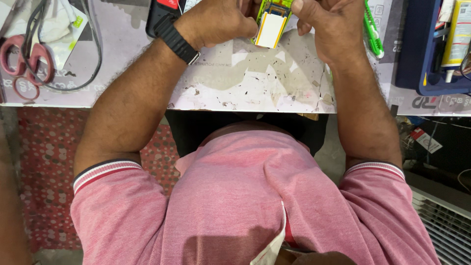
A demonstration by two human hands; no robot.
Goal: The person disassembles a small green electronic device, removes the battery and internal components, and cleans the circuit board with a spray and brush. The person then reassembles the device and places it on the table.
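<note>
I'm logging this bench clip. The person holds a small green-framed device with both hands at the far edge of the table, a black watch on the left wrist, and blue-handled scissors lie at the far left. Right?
One thing is off: the scissors have red handles, not blue, as the head view shows. The rest stands: both the left hand and the right hand hold the green-framed device, and the black watch sits on the left wrist.

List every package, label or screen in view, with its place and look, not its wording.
Small device: top centre, between left hand and right hand; green frame, white panel.
Tube: blue tray, top right; yellow and white.
Tag: below table edge, right; white and red.
</note>
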